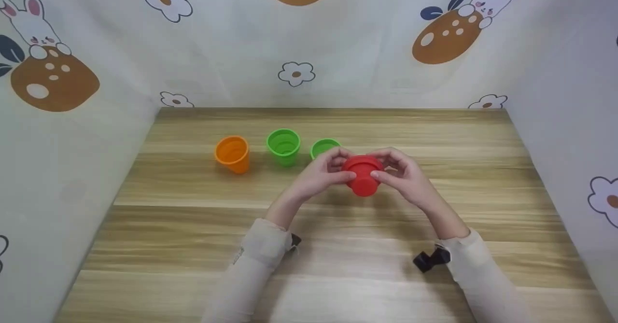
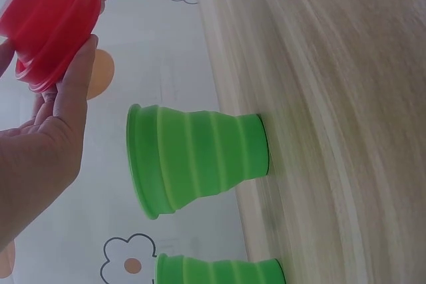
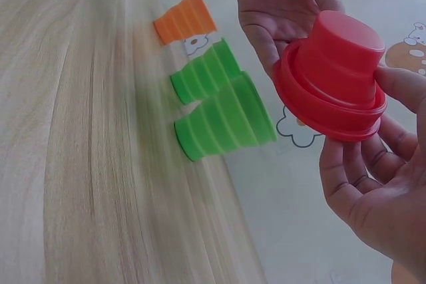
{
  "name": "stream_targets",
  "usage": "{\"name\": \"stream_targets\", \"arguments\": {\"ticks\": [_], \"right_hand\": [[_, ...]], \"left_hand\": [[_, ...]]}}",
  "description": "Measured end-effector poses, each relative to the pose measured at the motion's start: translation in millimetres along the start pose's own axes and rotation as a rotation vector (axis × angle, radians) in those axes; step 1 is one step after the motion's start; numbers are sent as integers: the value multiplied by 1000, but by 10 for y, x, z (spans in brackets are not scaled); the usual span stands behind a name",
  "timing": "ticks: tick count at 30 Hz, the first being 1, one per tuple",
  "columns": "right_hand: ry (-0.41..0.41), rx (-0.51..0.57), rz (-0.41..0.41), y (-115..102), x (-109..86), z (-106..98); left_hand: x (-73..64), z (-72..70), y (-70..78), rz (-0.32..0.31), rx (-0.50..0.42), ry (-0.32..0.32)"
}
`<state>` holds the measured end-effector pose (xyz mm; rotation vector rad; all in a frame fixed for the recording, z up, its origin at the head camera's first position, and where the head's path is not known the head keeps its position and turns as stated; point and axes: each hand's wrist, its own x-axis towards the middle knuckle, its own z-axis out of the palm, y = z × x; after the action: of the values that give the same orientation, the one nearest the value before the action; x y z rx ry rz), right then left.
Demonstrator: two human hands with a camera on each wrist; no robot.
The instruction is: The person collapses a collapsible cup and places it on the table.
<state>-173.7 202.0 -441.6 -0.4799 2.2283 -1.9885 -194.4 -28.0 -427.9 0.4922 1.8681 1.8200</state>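
Both hands hold a red collapsible cup (image 1: 364, 173) above the table, its narrow base turned toward the head camera. Its wider part is folded into a ring around the rim, as the right wrist view shows. The left hand (image 1: 322, 171) grips the left side with thumb in front and fingers behind. On the opposite side the right hand (image 1: 404, 175) grips it the same way. Just behind the left hand stands a green cup (image 1: 324, 145), partly hidden in the head view. A second green cup (image 1: 283, 147) is upright to its left, fully extended.
An orange cup (image 1: 232, 154) stands upright at the left of the row. The wooden table (image 1: 193, 245) meets a patterned cloth backdrop (image 1: 231, 48) at its far edge, and more cloth hangs at both sides. A black wrist camera (image 1: 431, 259) sits at the right sleeve.
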Motion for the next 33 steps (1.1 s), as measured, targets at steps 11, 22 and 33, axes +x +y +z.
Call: {"name": "stream_targets", "arguments": {"ticks": [11, 22, 33], "right_hand": [[25, 78, 27, 37, -15, -35], [-5, 241, 67, 30, -23, -30], [-62, 238, 46, 37, -19, -18]], "left_hand": [[-15, 1, 14, -13, -63, 13], [-20, 16, 31, -20, -152, 36], [-6, 27, 39, -100, -56, 35]]}}
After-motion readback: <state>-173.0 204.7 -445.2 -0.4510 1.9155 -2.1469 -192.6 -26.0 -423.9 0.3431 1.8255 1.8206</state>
